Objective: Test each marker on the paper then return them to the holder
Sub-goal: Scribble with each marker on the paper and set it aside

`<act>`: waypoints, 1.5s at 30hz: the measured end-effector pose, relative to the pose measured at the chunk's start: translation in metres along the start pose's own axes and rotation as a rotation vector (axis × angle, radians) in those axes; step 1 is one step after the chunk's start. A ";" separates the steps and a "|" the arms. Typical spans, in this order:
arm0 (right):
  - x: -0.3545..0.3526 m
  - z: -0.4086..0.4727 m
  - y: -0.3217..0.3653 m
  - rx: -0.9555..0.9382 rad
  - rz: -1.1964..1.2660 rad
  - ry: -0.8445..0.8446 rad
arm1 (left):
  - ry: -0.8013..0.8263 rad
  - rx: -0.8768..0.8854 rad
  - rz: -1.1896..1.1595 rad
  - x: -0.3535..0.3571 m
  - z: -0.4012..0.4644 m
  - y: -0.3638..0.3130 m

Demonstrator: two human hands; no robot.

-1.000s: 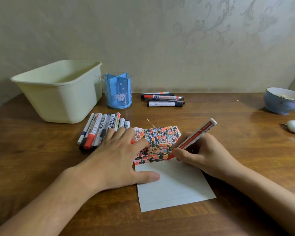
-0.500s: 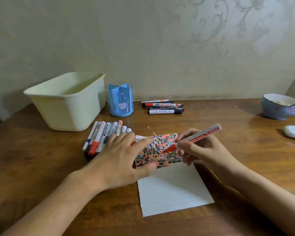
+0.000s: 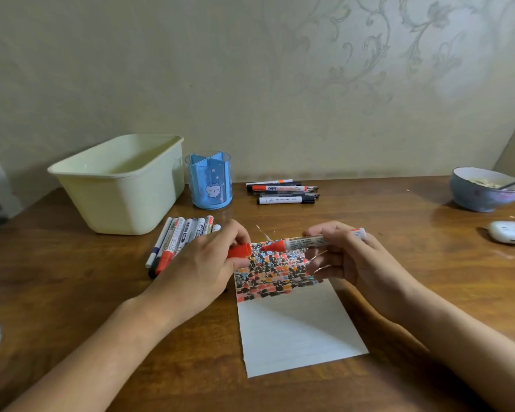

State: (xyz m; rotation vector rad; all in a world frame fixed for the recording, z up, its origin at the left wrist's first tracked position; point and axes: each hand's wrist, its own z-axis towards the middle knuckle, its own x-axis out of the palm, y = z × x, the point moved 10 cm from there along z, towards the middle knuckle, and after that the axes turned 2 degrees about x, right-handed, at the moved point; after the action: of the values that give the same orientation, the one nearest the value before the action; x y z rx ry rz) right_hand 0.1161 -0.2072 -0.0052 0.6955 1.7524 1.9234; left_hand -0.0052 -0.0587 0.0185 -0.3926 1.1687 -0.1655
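Your right hand [image 3: 348,257] pinches the red marker [image 3: 312,242] between thumb and fingers and holds it level above the paper [image 3: 295,328], its bare red tip pointing toward your left hand. Your left hand [image 3: 202,263] grips the red cap [image 3: 239,251] in curled fingers just off the paper's far left corner, the cap's open end facing the marker tip with a small gap between them. The cap is not on the marker.

The paper lies flat on the wooden table [image 3: 428,263]. Its far part is filled with red, black and blue test marks; its near part is blank.

Just left of the paper's far edge, a row of capped markers [image 3: 179,239] lies side by side on the table, partly hidden behind your left hand. Beyond that row, farther from the paper, stands the blue holder [image 3: 210,181], upright, with inner dividers; no markers are visible inside it. A pale green bin [image 3: 119,185] sits touching or just beside the holder on its left. Straight beyond the paper, near the wall, a second group of markers [image 3: 283,193] lies sideways in a small stack.

Well to the right of the paper sit a blue bowl [image 3: 485,190] with a spoon in it and a small white device [image 3: 510,232].
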 end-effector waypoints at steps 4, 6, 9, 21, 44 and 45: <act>0.001 0.001 -0.004 0.027 0.054 0.021 | 0.003 -0.004 -0.015 0.000 0.000 -0.002; 0.001 0.001 -0.005 0.024 0.072 0.027 | 0.005 -0.001 -0.037 0.000 0.000 -0.002; 0.001 0.000 -0.003 0.021 0.074 0.023 | 0.009 0.005 -0.051 0.001 0.000 -0.001; 0.009 -0.002 -0.004 -0.016 -0.128 0.094 | -0.119 0.116 -0.034 -0.013 -0.001 -0.007; 0.032 -0.017 0.032 -0.252 -0.727 -0.084 | -0.244 0.202 0.044 -0.039 -0.007 -0.021; 0.036 -0.017 0.039 -0.275 -0.722 -0.080 | -0.266 0.194 0.013 -0.044 -0.005 -0.017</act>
State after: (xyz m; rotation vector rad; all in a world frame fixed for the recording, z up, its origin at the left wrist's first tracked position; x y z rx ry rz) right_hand 0.0782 -0.2013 0.0345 0.0164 1.3815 1.5451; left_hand -0.0260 -0.0611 0.0613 -0.2270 0.8841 -0.2070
